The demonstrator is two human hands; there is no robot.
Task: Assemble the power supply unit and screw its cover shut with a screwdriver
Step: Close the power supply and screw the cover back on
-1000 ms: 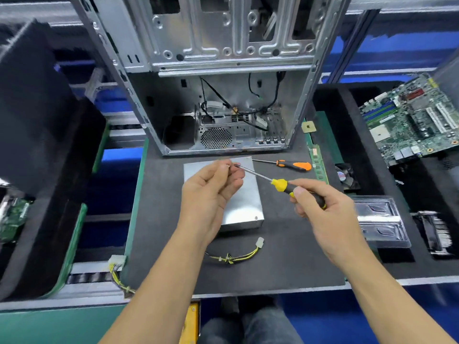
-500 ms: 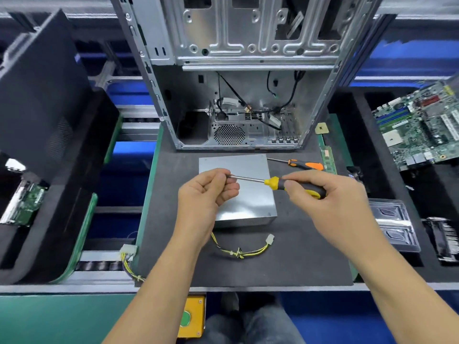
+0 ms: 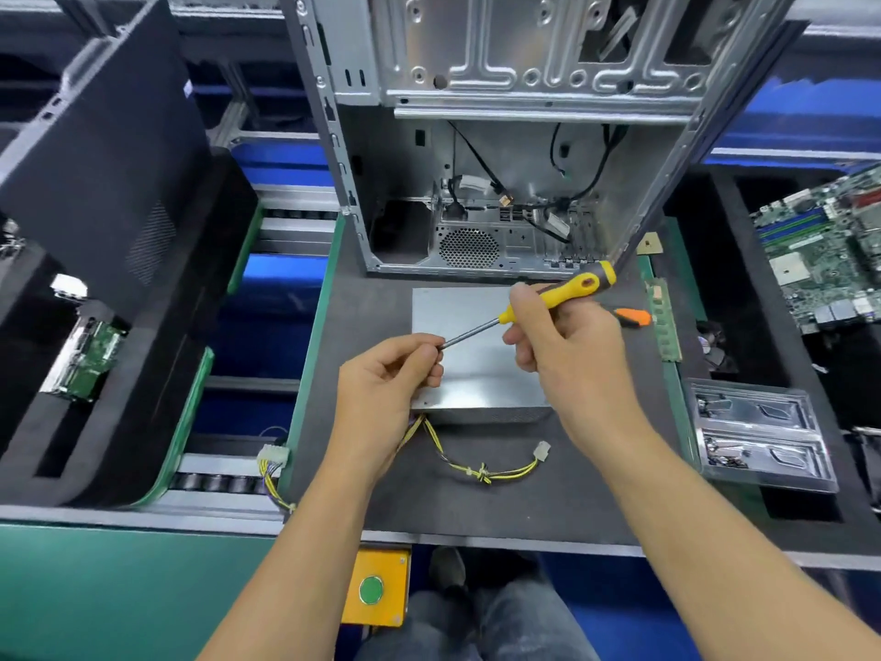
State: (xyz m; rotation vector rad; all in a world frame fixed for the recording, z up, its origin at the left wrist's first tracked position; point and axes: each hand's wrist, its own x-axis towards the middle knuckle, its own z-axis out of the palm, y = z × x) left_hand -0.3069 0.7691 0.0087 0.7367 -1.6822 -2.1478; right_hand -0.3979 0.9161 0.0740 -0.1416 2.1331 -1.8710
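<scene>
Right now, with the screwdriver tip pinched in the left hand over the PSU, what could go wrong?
1. The left hand pinches the yellow screwdriver at its tip; any screw there is hidden and could drop onto the power supply or mat.
2. The right hand holds the tool tilted, so it may slip.
3. The yellow cable lies loose by the left wrist and could snag.

An open metal computer case [image 3: 500, 150] stands upright at the back of the dark mat [image 3: 548, 498]. A motherboard [image 3: 829, 250] lies at far right, with a clear plastic tray [image 3: 758, 434] nearer. A RAM stick [image 3: 665, 322] lies along the mat's right edge. A yellow box with a green button [image 3: 376, 589] sits below.
</scene>
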